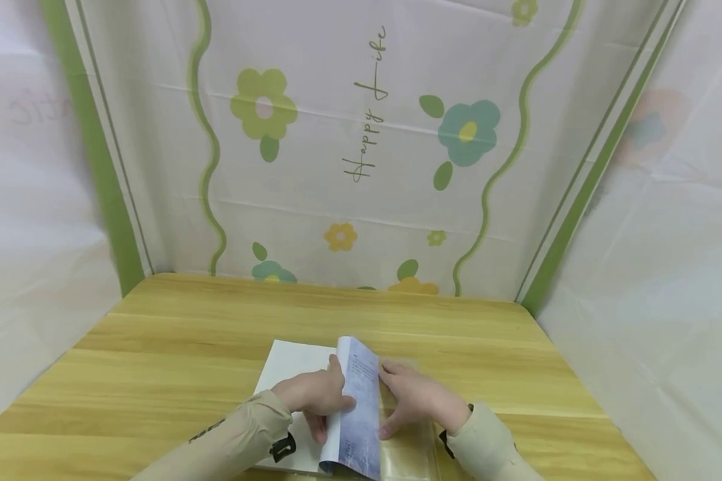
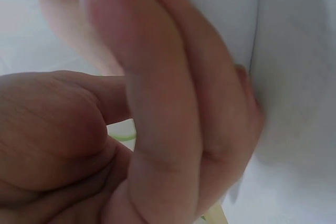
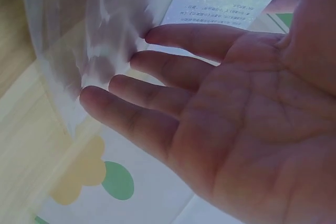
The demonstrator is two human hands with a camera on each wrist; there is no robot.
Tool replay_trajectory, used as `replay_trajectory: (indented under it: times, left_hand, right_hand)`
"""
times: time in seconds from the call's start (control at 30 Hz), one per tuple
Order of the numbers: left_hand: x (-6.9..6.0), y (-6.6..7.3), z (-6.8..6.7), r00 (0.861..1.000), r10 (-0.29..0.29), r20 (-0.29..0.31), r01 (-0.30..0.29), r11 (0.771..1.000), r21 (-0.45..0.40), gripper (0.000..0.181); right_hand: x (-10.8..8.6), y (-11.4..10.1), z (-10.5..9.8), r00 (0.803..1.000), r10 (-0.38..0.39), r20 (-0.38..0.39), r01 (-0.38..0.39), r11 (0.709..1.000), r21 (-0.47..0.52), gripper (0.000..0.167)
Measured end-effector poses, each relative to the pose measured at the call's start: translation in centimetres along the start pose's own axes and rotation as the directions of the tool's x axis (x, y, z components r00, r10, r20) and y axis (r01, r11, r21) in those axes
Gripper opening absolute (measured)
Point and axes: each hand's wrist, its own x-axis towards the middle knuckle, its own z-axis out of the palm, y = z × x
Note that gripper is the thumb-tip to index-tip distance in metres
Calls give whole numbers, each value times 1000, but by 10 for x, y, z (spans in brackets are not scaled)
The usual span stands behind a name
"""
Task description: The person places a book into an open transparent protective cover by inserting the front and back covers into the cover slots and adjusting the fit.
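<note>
A book lies open near the table's front, with its white page (image 1: 291, 364) at left. Its blue-violet cover (image 1: 363, 434), bearing small print and pale trees, stands bent up along a white fold. My left hand (image 1: 317, 394) holds the cover at that fold, thumb on the blue side; the left wrist view shows its fingers (image 2: 163, 103) bent against white paper, thumb tip hidden. Beside the cover, a clear plastic sleeve (image 1: 409, 457) lies at right. My right hand (image 1: 418, 397) touches the sleeve; in the right wrist view its fingers (image 3: 142, 95) extend against the plastic (image 3: 100, 30).
The wood-grain table (image 1: 186, 347) reaches back to a flowered white curtain (image 1: 337, 167). White fabric hangs along the left (image 1: 36, 234) and right (image 1: 656, 267) sides. A dark band (image 1: 284, 446) circles the left wrist.
</note>
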Motion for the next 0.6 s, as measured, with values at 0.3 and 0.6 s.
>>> replay_trajectory:
  times: [0.3, 0.6]
  left_hand:
    - [2, 0, 1, 1000, -13, -1, 13, 1000, 11, 90]
    - [2, 0, 1, 1000, -12, 1, 12, 1000, 0, 89]
  right_hand:
    - [0, 2, 3, 1000, 4, -13, -4, 1000, -24, 112]
    - [1, 1, 2, 1000, -18, -25, 17, 999, -34, 111]
